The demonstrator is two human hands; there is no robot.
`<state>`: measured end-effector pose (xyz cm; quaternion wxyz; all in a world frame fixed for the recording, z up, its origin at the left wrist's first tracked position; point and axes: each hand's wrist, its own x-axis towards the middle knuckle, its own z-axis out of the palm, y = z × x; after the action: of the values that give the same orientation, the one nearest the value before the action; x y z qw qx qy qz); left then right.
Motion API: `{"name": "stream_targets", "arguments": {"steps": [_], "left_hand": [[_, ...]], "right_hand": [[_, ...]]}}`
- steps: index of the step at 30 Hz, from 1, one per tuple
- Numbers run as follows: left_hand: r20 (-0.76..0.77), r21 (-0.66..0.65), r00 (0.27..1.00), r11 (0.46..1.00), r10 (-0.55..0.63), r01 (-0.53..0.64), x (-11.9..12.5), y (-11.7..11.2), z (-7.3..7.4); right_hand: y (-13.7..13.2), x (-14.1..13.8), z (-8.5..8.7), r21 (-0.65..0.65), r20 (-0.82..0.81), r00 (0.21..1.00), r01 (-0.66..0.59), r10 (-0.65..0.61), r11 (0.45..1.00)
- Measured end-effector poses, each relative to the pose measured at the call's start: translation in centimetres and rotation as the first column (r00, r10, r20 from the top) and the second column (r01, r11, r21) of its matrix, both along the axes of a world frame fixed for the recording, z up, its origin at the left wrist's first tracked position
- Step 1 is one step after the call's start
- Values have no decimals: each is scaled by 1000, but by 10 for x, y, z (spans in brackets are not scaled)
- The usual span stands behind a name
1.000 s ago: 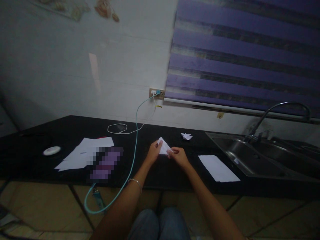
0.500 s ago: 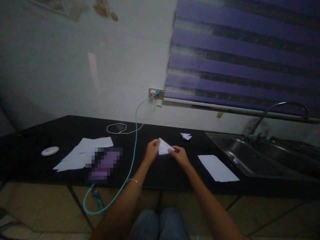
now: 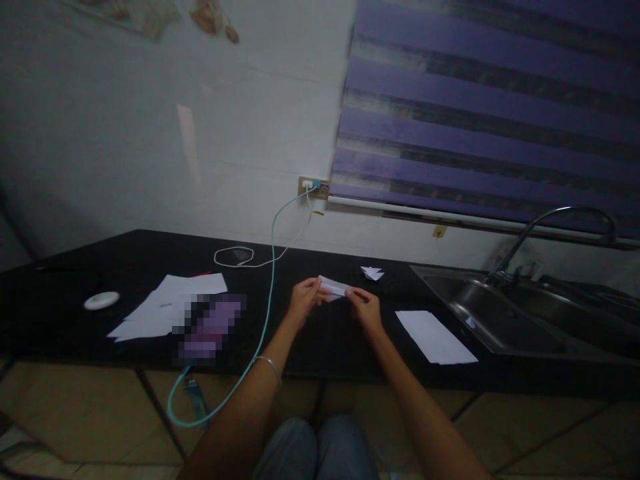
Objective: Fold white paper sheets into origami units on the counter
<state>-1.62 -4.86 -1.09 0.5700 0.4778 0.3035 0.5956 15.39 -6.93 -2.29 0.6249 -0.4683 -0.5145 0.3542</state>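
Between my two hands is a small piece of folded white paper (image 3: 334, 287), held above the dark counter. My left hand (image 3: 305, 298) pinches its left end, with the other fingers curled underneath. The right end is pinched by my right hand (image 3: 365, 307), thumb and fingers closed on it. Behind my right hand, a folded paper shape with pointed tips (image 3: 372, 273) lies on the counter. To the right rests a flat white sheet of paper (image 3: 436, 337).
Several white sheets (image 3: 150, 313) lie at the left beside a pixelated purple object (image 3: 213, 327). A teal cable (image 3: 270, 293) runs from the wall socket (image 3: 313, 187) across the counter (image 3: 280, 347). A white round object (image 3: 101, 301) is far left; a steel sink (image 3: 465, 303) is right.
The paper in my hands has gone from a triangle shape facing me to a narrow strip. My right hand has shifted slightly right, and both hands still hold the paper.
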Motion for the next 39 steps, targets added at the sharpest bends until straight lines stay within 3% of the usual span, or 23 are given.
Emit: {"name": "stream_targets", "arguments": {"steps": [3,9,16,24,39], "left_hand": [[59,-2,997,999,-51,52,1,-3,2],[43,-65,998,997,-45,48,1,-3,2],[-79,-26,990,993,-114,113,3,1,-4],[-222,123,975,992,-14,42,1,0,-3],[-229,147,971,988,69,-35,-1,0,-3]], "right_hand": [[-1,-2,1,1,-46,996,-74,74,997],[-7,-6,8,-21,-133,973,-194,190,981],[-7,-5,10,-29,-136,978,-165,160,986],[-6,-4,8,-42,-83,985,-154,150,987],[3,4,-3,6,31,999,-29,28,1000]]}}
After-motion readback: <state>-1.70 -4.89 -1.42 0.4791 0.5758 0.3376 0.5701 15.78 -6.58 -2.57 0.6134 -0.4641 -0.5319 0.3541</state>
